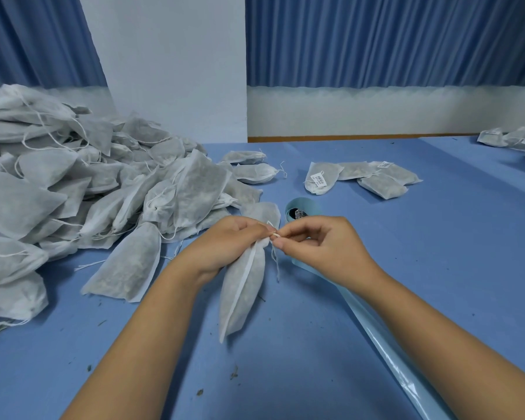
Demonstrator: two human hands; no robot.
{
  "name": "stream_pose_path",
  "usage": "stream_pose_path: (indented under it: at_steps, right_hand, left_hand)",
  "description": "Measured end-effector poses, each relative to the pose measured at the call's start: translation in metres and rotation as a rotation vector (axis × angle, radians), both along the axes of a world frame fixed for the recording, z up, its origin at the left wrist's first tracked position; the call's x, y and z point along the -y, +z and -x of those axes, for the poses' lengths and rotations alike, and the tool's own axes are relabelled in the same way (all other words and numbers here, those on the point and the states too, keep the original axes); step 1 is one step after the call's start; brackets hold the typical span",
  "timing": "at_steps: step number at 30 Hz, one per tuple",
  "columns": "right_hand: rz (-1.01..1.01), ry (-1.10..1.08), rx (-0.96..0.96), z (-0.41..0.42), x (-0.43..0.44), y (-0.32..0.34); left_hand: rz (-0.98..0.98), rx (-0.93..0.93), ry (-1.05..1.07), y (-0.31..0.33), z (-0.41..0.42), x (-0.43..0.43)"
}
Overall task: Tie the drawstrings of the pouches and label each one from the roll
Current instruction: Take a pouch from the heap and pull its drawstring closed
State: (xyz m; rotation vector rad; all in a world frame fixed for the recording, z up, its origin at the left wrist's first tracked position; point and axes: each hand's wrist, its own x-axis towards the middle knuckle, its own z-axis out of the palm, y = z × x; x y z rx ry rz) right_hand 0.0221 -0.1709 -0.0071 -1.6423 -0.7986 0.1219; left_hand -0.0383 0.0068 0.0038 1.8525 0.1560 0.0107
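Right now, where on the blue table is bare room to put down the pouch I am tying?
Bare blue tabletop lies right of the pale blue backing strip, this side of the labelled white pouches. The left is crowded by the heap of white drawstring pouches.

The pouch [243, 286] and the heap [73, 183] are showing thin white non-woven cloth, matt and faintly fuzzy, half see-through. The drawstring [275, 259] is appearing as thin white cord. The desk [406, 237] is presenting a smooth matt blue surface. The roll [300, 212] is trailing a glossy pale-blue liner strip [385, 338]. The labels [319, 179] are looking like white paper.
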Motion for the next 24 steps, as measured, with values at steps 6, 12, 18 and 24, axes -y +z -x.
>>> stream_pose_path:
  at_steps: [6, 12, 18, 24]
  right_hand:
    - [-0.011, -0.006, -0.005, -0.005, 0.0, -0.002]
    - [-0.06, 0.005, -0.024, -0.004, -0.003, -0.002]
    - [-0.158, -0.142, -0.253, -0.01, 0.002, 0.007]
    - [-0.128, -0.146, -0.346, -0.012, 0.005, 0.01]
  left_hand:
    - [-0.102, 0.026, -0.072, -0.002, 0.002, -0.001]
    - [-0.209, 0.022, -0.041, -0.004, 0.001, 0.007]
    - [-0.127, 0.109, -0.136, -0.001, 0.004, 0.008]
    - [-0.09, 0.11, -0.176, 0.0, 0.005, 0.012]
